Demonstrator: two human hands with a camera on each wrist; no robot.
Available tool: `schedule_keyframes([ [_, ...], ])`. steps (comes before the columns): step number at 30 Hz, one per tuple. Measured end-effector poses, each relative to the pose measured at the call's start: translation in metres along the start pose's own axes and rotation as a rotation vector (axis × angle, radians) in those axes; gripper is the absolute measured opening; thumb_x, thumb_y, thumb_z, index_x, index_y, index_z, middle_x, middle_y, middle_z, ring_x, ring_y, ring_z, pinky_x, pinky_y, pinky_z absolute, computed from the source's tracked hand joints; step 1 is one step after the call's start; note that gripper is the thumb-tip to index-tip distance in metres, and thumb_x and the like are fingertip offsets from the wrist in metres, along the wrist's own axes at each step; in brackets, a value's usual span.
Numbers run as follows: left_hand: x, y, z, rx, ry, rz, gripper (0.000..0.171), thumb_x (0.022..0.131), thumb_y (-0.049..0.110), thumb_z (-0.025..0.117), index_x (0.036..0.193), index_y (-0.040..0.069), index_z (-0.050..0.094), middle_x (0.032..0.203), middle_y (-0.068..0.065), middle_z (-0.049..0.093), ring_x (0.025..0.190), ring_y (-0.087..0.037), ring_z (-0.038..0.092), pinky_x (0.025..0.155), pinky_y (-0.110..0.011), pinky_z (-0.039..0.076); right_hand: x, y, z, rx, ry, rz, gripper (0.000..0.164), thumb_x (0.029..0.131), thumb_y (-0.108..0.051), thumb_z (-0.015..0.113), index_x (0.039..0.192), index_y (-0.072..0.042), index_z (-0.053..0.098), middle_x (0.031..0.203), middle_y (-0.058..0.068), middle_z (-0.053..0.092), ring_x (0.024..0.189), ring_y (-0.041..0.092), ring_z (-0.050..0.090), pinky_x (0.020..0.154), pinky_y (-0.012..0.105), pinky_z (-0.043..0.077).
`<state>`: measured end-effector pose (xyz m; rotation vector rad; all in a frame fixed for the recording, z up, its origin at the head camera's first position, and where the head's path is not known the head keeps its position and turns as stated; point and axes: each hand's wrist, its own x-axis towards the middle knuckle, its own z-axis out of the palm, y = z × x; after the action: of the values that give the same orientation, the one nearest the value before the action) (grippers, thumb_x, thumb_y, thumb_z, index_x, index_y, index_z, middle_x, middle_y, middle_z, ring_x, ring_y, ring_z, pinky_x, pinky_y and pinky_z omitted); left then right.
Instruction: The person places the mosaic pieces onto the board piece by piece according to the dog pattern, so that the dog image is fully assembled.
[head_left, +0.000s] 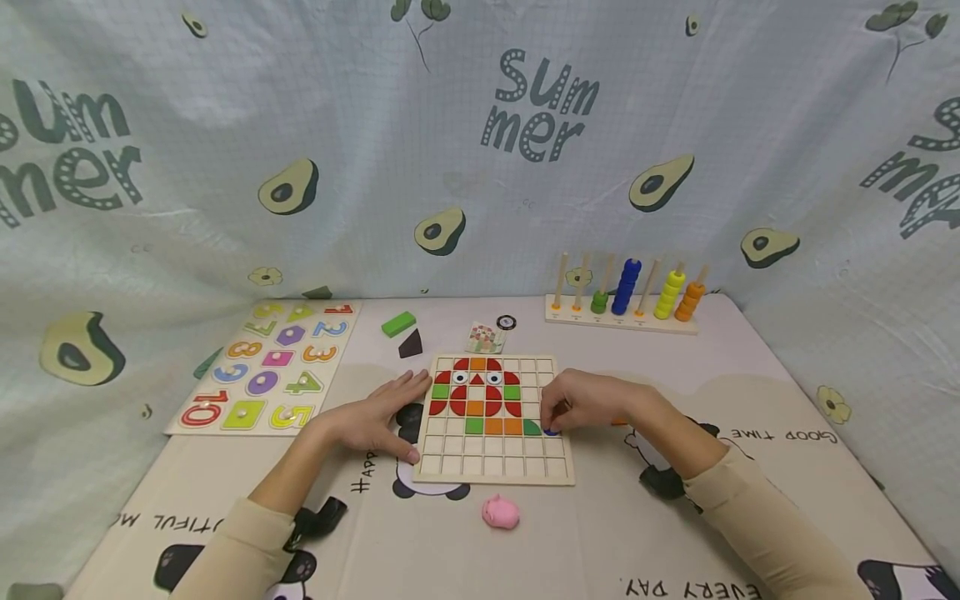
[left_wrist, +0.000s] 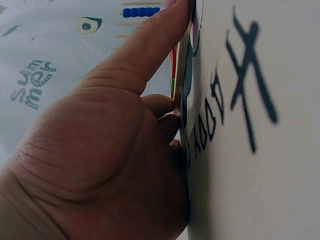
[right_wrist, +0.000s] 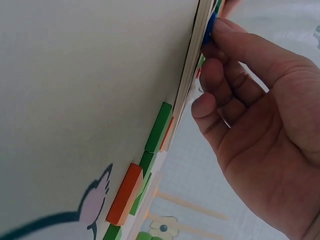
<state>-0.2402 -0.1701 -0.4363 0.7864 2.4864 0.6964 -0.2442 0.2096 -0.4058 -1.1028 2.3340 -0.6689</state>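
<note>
A wooden grid board (head_left: 492, 468) lies on the table, with red, orange, green and white tiles in its upper and middle cells. My right hand (head_left: 576, 400) pinches a small blue tile (right_wrist: 209, 30) at the board's right side, beside a dark green quarter-round tile (head_left: 532, 427). Thumb and forefinger are on the tile, while the other fingers curl loosely. Along the board's left edge rests my left hand (head_left: 378, 415), fingers spread and thumb near the lower corner. A picture card (head_left: 486, 337) with a coloured pattern lies behind the board.
Green (right_wrist: 159, 127) and orange blocks (right_wrist: 124, 195) lie right of the board. A number puzzle (head_left: 262, 392) is at the left, a bead counter (head_left: 622, 317) at the back right. A green block (head_left: 398, 324), a dark block (head_left: 411, 343) and a pink figure (head_left: 500, 512) lie nearby.
</note>
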Motion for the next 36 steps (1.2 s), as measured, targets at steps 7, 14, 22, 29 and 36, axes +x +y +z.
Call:
schedule_keyframes([
  [7, 0.001, 0.000, -0.001, -0.013, -0.006, 0.003, 0.116, 0.065, 0.062, 0.078, 0.155, 0.029, 0.012, 0.161, 0.013, 0.001, 0.148, -0.019, -0.006, 0.117, -0.054, 0.003, 0.000, 0.001, 0.000, 0.017, -0.004, -0.024, 0.013, 0.087, -0.009, 0.070, 0.088, -0.020, 0.075, 0.090, -0.006, 0.069, 0.079, 0.006, 0.058, 0.074, 0.025, 0.052],
  [14, 0.001, -0.001, -0.001, -0.008, -0.003, 0.002, 0.116, 0.065, 0.062, 0.078, 0.155, 0.029, 0.012, 0.160, 0.013, 0.001, 0.148, -0.019, -0.006, 0.117, -0.054, 0.003, 0.001, 0.002, 0.000, 0.027, -0.010, -0.030, 0.013, 0.088, -0.009, 0.069, 0.089, -0.021, 0.075, 0.091, -0.006, 0.068, 0.079, 0.006, 0.057, 0.074, 0.025, 0.052],
  [22, 0.001, 0.000, 0.000, 0.000, -0.007, 0.005, 0.116, 0.066, 0.062, 0.078, 0.155, 0.028, 0.012, 0.161, 0.012, 0.001, 0.148, -0.019, -0.006, 0.117, -0.053, 0.003, -0.008, 0.009, -0.011, 0.013, 0.116, -0.055, 0.013, 0.090, -0.016, 0.068, 0.099, -0.023, 0.076, 0.089, -0.011, 0.066, 0.077, 0.010, 0.056, 0.065, 0.025, 0.050],
  [29, 0.000, 0.000, -0.001, 0.005, -0.006, 0.004, 0.116, 0.066, 0.062, 0.077, 0.155, 0.028, 0.011, 0.161, 0.012, 0.001, 0.148, -0.019, -0.006, 0.117, -0.053, 0.003, -0.040, 0.032, -0.039, 0.040, 0.350, 0.017, 0.021, 0.091, -0.027, 0.068, 0.111, -0.024, 0.070, 0.105, 0.003, 0.067, 0.085, 0.017, 0.058, 0.071, 0.031, 0.052],
  [36, 0.000, 0.000, 0.000, -0.004, -0.004, 0.000, 0.116, 0.066, 0.061, 0.078, 0.155, 0.029, 0.011, 0.161, 0.012, 0.001, 0.148, -0.019, -0.006, 0.117, -0.052, 0.003, -0.069, 0.075, -0.047, 0.098, 0.370, 0.166, 0.031, 0.087, -0.014, 0.071, 0.117, -0.011, 0.068, 0.113, 0.009, 0.067, 0.091, 0.020, 0.060, 0.077, 0.032, 0.051],
])
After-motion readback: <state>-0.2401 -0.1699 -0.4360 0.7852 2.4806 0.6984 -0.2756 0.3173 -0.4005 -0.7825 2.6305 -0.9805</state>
